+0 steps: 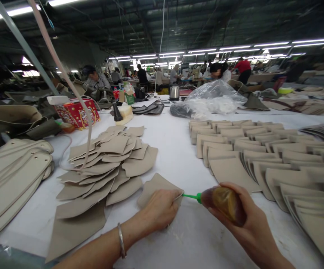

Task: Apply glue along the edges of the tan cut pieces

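Note:
My left hand [162, 209] is closed on a beige leather-like piece [157, 184], pinching it near its right corner just above the white table [175, 153]. In my right hand [247, 220] is a squeeze bottle [225, 203] of amber liquid, tilted on its side. Its thin green nozzle [192, 196] points left, with the tip at the edge of the piece by my left fingers. A loose pile of similar beige pieces [105, 168] lies to the left. On the right, more pieces [251, 153] are laid in overlapping rows.
Long pale straps with rivets [16, 179] are stacked at far left. A pinkish hose [74, 89] hangs down over the beige pile. Farther back are a red patterned box [77, 112], a kettle [174, 93] and clear plastic bags [215, 99]. Several people sit or stand in the background.

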